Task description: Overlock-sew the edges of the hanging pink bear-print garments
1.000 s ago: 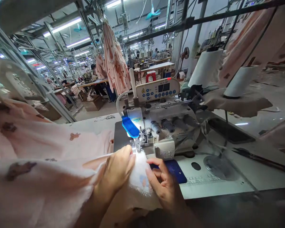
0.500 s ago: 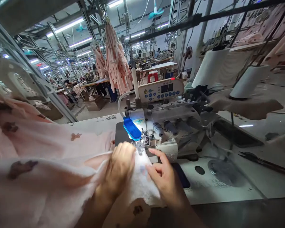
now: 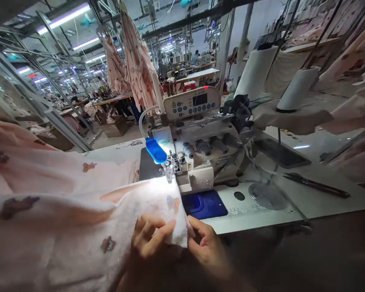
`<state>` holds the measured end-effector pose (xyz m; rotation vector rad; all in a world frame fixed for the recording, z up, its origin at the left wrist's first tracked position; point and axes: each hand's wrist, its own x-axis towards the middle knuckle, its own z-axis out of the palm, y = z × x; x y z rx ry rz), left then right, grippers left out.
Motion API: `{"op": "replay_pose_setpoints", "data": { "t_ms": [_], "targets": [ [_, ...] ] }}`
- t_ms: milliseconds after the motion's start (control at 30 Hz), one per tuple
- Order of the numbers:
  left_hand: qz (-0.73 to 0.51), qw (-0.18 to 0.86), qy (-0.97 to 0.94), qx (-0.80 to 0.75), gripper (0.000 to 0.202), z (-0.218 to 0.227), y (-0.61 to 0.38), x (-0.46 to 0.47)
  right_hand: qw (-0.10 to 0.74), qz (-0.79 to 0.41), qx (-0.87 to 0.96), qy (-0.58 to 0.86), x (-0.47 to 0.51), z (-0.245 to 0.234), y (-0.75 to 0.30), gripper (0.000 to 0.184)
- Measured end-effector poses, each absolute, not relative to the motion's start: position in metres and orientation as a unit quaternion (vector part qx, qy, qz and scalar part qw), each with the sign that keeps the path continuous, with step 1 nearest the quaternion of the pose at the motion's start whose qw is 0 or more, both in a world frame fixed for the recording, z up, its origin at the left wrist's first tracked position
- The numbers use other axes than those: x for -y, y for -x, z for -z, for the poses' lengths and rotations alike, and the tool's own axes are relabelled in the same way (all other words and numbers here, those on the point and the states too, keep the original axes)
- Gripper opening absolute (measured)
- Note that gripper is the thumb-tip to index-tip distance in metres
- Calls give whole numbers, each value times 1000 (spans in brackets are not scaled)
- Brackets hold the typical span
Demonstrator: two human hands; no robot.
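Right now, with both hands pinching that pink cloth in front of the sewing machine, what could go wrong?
The fabric edge lies right at the presser foot, so fingers following it could get close to the needle. The left hand and right hand pinch only a corner; the grip may slip. The bulky cloth piled on the left could drag the seam crooked.

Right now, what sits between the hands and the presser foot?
In the head view, only lit pink fabric spans from the left hand and right hand up to the presser foot; nothing else lies on it.
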<state>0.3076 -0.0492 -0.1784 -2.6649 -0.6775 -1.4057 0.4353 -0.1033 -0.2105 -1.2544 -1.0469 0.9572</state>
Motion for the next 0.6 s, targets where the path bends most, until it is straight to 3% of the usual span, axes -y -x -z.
{"op": "replay_pose_setpoints", "data": {
  "t_ms": [167,367,500,600],
  "targets": [
    [432,79,874,207,24,170,-309,63,543,-414,460,568,128,199,-436,30],
    [438,-38,877,195,18,169,-305,73,570,-462,408,543,135,187,-438,37],
    [418,85,885,186,30,174,-299,75,580,-478,420,508,143,190,-439,42],
    [406,146,884,181,27,176,-297,75,570,-333,514,547,145,194,-444,31]
  ]
}}
